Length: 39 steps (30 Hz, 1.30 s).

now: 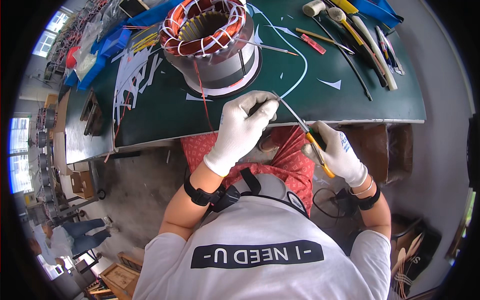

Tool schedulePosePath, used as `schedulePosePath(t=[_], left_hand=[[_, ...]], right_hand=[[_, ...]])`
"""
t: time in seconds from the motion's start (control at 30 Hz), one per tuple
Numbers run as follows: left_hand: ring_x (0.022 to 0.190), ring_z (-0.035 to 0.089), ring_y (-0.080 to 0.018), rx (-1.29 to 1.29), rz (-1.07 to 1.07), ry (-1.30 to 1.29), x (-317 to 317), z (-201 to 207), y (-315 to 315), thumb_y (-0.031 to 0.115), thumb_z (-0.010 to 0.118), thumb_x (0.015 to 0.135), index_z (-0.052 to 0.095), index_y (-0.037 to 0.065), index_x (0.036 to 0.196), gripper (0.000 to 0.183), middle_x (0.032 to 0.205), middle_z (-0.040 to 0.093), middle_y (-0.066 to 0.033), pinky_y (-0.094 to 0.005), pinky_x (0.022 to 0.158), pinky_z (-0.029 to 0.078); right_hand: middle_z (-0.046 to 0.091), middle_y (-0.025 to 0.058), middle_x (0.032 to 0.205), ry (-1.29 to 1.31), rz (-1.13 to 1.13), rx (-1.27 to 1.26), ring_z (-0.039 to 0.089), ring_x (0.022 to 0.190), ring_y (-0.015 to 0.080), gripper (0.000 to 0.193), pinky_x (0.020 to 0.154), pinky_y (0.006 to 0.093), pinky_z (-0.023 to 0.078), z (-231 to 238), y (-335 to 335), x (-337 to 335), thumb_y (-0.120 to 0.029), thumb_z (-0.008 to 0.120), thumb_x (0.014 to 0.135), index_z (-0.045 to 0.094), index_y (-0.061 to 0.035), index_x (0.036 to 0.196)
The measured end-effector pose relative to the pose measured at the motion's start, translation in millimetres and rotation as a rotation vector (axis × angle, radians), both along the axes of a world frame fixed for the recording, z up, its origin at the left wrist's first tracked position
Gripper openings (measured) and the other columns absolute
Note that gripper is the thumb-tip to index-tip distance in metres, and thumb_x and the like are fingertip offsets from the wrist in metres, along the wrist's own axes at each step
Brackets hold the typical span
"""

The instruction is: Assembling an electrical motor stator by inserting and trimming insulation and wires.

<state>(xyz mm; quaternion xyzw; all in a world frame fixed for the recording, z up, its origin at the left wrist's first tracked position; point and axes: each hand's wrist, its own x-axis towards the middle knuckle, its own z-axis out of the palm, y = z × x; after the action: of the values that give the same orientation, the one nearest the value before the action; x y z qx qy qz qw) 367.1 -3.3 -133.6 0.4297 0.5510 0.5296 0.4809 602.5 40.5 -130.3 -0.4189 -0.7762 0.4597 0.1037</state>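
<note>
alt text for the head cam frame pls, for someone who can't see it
Two white-gloved hands meet at the near edge of a green workbench: the right hand grips yellow-handled scissors whose blades reach to the left hand. Behind them stands a motor stator wound with copper wire, amid white paper strips.

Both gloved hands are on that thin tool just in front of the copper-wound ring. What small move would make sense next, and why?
Probably lift the tool forward toward the copper-wound ring. The right hand grips its yellow handle while the left hand pinches the metal tip, both over the near edge of the green table, short of the ring.
</note>
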Motion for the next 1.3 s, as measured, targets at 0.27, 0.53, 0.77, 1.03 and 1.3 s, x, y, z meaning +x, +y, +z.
schedulePosePath(t=[0.27, 0.53, 0.77, 1.03, 1.3], left_hand=[[0.071, 0.054, -0.0025, 0.05, -0.076, 0.104, 1, -9, 5, 0.01, 0.065, 0.097, 0.07, -0.002, 0.104, 0.014, 0.08, 0.065, 0.001, -0.0208, 0.063, 0.045], [0.076, 0.066, -0.0178, 0.458, -0.378, 0.065, -5, 53, -48, 0.008, 0.061, 0.099, 0.068, 0.001, 0.101, 0.01, 0.089, 0.068, -0.0071, -0.0316, 0.07, 0.051], [0.086, 0.064, -0.02, 0.749, -0.297, -0.132, -21, 85, -50, 0.011, 0.062, 0.101, 0.065, 0.001, 0.105, 0.011, 0.097, 0.066, -0.0071, -0.0311, 0.078, 0.05], [0.072, 0.065, -0.0203, 0.862, 0.056, -0.158, -103, 97, -112, 0.003, 0.062, 0.095, 0.069, -0.003, 0.093, 0.009, 0.087, 0.07, -0.011, -0.0329, 0.066, 0.053], [0.077, 0.068, -0.0232, 0.919, -0.031, 1.231, -123, 37, -29, 0.002, 0.072, 0.079, 0.074, 0.011, 0.11, 0.032, 0.128, 0.067, -0.009, -0.0353, 0.065, 0.055]], right_hand=[[0.057, 0.0146, 0.069, -0.055, -0.023, 0.106, 0.053, 0.061, 0.0203, 0.047, 0.059, 0.0353, 0.046, -12, 0, 5, -0.043, 0.077, 0.089, 0.064, 0.0016, 0.093], [0.065, 0.0223, 0.087, -0.575, -0.174, 0.898, 0.062, 0.077, 0.0405, 0.024, 0.069, 0.0492, 0.049, 19, 54, 5, -0.012, 0.069, 0.086, 0.068, -0.004, 0.109], [0.059, 0.0169, 0.126, 0.494, 0.358, 0.112, 0.058, 0.113, 0.0293, 0.039, 0.101, 0.0399, 0.044, 21, -35, -48, -0.018, 0.067, 0.095, 0.057, 0.0033, 0.125], [0.064, 0.0197, 0.091, 0.168, -0.084, 0.349, 0.06, 0.077, 0.0338, 0.01, 0.07, 0.041, 0.049, -10, 1, -64, 0.002, 0.057, 0.092, 0.063, 0.003, 0.1], [0.067, 0.0076, 0.096, 0.58, -0.265, 0.126, 0.065, 0.084, 0.0151, 0.016, 0.079, 0.027, 0.053, -6, 7, -58, -0.01, 0.068, 0.096, 0.066, 0.0023, 0.107]])
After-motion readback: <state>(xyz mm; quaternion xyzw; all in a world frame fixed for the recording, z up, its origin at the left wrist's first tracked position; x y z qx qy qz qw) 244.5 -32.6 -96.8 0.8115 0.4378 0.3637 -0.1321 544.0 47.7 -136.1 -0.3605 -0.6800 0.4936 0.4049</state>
